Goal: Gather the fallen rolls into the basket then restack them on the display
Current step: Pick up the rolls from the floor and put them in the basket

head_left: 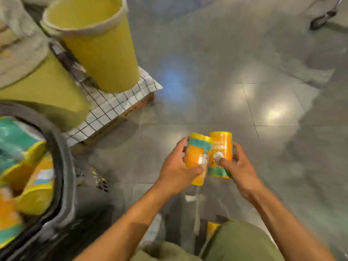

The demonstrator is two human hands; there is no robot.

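Each hand, the left hand (176, 171) and the right hand (239, 167), clamps its grip around one orange roll (197, 157), probably to carry both to the basket (64, 166) together.

I see a glossy grey tiled floor (207, 72) bearing a dark basket (65, 166) well left of my fingers (179, 147), a cloth-covered low stand (116, 108) beyond them leftward, and a cart wheel (320, 20) far beyond them rightward.
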